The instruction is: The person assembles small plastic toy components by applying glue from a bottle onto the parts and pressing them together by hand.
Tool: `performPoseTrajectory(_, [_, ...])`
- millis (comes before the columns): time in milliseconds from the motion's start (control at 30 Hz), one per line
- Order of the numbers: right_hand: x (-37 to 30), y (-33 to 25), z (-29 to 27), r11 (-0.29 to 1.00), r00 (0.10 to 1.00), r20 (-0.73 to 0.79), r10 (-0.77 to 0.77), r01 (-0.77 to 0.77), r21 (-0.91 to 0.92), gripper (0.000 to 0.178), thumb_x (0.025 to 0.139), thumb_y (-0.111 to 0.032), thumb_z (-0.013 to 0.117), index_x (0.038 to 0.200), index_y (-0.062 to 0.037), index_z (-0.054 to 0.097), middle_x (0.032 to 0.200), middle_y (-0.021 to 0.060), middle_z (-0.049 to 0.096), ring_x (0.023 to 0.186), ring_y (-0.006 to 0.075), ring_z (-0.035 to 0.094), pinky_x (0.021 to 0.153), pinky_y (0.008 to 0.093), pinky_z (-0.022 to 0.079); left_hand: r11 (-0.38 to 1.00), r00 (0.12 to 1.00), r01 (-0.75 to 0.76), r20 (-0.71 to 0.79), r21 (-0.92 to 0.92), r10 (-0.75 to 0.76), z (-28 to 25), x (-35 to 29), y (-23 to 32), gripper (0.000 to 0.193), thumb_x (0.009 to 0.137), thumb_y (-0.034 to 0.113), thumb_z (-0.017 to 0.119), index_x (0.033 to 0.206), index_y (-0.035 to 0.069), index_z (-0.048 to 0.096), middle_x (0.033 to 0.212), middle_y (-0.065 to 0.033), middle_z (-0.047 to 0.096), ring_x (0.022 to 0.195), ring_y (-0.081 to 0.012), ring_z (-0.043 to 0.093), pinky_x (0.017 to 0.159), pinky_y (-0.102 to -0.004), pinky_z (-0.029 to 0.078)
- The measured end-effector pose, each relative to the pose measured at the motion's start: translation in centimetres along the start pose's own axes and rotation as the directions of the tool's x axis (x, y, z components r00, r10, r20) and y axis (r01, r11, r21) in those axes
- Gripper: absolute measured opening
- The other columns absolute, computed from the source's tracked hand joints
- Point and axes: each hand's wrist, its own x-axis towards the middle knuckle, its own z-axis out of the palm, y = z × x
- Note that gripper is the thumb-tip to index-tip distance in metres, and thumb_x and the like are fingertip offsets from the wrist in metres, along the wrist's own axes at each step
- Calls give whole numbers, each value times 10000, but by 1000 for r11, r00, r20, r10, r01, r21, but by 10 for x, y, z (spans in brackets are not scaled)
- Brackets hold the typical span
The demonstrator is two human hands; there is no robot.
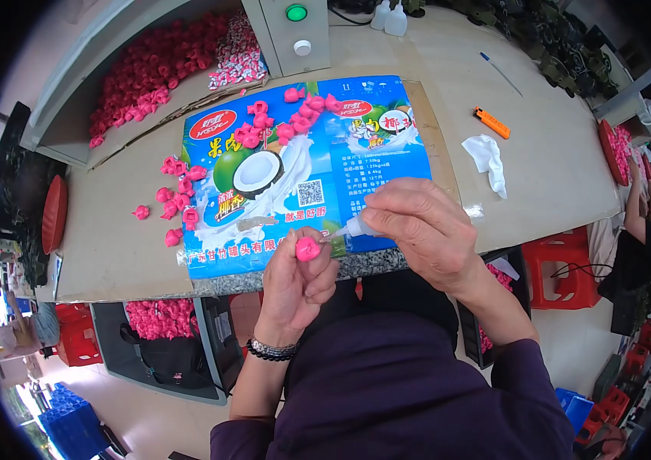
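My left hand (295, 280) pinches a small pink flower-shaped piece (308, 248) at the table's near edge. My right hand (421, 226) holds a small clear glue bottle (354, 228), its nozzle pointing left and almost touching the pink piece. Both hands hover over the front edge of a flattened blue printed carton (295, 184) that lies on the table. Several more pink pieces (295, 119) are laid along the carton's top edge, and a further group of pink pieces (176, 195) sits at its left side.
A bin of pink pieces (149, 73) stands at the back left beside a grey box with a green button (296, 13). An orange lighter (491, 123), a crumpled white tissue (488, 159) and a pen (501, 73) lie to the right. A tray of pink pieces (160, 318) sits under the table.
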Motion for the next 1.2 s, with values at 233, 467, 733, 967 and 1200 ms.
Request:
performPoseTrajectory(233, [1,0,1,1000,1000,17,-10,10,-11,233,669,21,753,895,2,698,915,102,668,838,259,657,712,333,550,999,999,-1,-38,37,3,2,0,0,363,1021,412,361,962,110,553,633,27,319,464,-73,277,387,-210,194])
performPoseTrajectory(467, [1,0,2,999,999,30,-30,31,-31,217,674,2,748,884,2,697,910,98,668,841,258,657,706,336,547,999,1000,9,-23,30,-9,1,1,0,372,1023,418,350,948,104,536,617,25,312,463,-75,278,388,-210,195])
performPoseTrajectory(733, [2,-3,-1,999,999,29,-25,26,-47,207,687,6,748,887,4,695,908,102,668,843,257,658,708,335,544,994,998,-67,-9,85,68,-1,0,1,353,1018,424,380,999,97,511,714,-6,415,501,-77,338,403,-201,241])
performPoseTrajectory(967, [1,-1,-4,998,999,-42,11,-14,-60,266,656,61,758,909,8,696,916,110,663,844,257,655,710,329,544,947,968,-250,37,202,248,1,3,0,233,989,297,506,1113,115,432,927,-70,544,561,-81,427,413,-188,326])
performPoseTrajectory(1200, [-2,5,2,997,997,-75,-21,16,-74,252,645,2,702,895,-11,682,895,97,660,808,263,650,674,335,533,919,953,-302,82,252,291,2,3,0,171,993,236,503,1099,122,431,975,-90,560,560,-76,420,410,-177,324])
